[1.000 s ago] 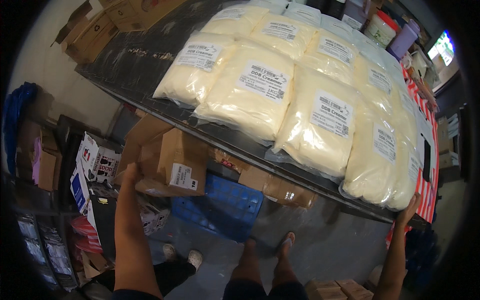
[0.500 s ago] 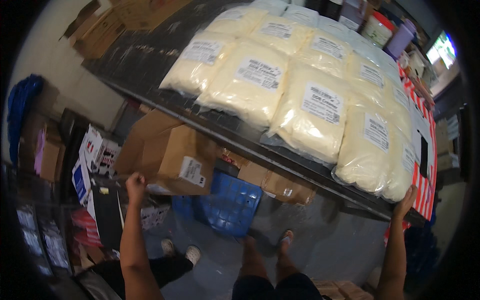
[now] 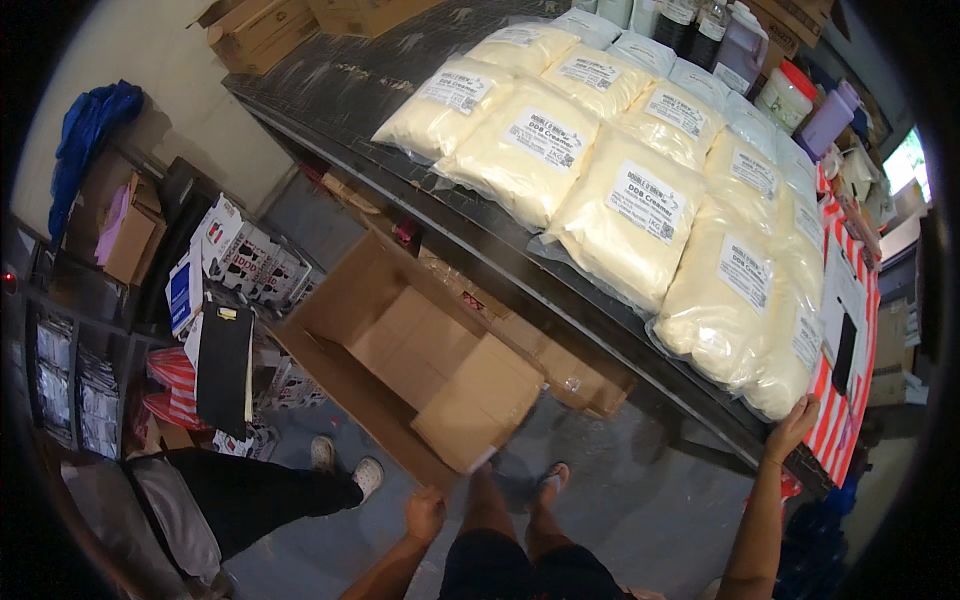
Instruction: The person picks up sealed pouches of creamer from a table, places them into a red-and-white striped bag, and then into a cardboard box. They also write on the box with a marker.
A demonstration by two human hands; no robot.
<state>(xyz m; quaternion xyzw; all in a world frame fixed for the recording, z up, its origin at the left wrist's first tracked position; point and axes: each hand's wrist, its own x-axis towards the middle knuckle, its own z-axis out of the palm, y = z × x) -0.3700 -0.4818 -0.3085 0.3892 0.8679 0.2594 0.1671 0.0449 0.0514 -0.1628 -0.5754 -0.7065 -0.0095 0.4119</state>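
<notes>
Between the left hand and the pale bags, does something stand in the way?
Yes: the open cardboard box, held by the left hand at its near corner, then the edge of the dark table.

Curled at the corner of the open box (image 3: 385, 300), the left hand (image 3: 425, 512) hides some of its own fingers, and a flap (image 3: 485, 405) covers part of the box's inside. Whether the right hand (image 3: 793, 430) touches the nearest bag (image 3: 778, 388) or only the table (image 3: 330, 75) is unclear. The lower edge cuts off both forearms (image 3: 755, 530); the top edge, a brown box (image 3: 375, 12). A co-worker's head lies out of view. The bright patch (image 3: 908, 165) at right is washed out.
</notes>
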